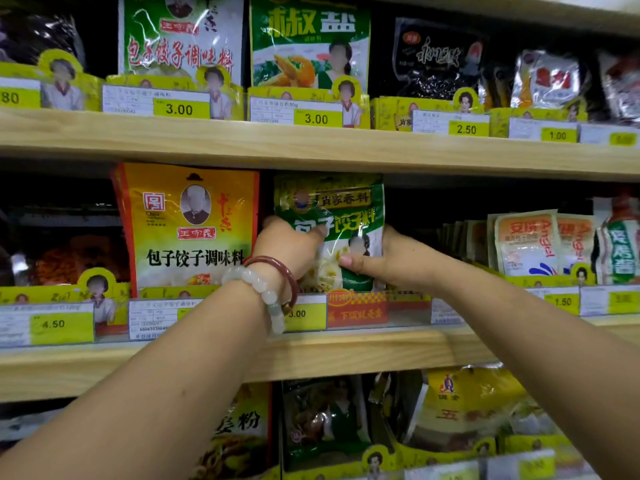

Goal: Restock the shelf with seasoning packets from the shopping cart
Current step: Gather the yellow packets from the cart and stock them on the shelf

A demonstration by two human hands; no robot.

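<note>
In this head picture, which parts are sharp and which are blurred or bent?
Head view: the yellow packet and the 3.00 price tag read sharply; the far-right tags are blurred; the wooden shelf edge curves from the wide lens; glare streaks the green packet.

middle shelf (pixel 346 351) | upright seasoning packets (pixel 194 230) (price tags, partly blurred)

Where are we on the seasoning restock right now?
In hand: both hands, left hand and right hand, hold a green seasoning packet upright in its middle shelf slot, not yet released. Done: the neighbouring yellow packet slot looks stocked. Left: unknown, since the cart is out of view.
</note>
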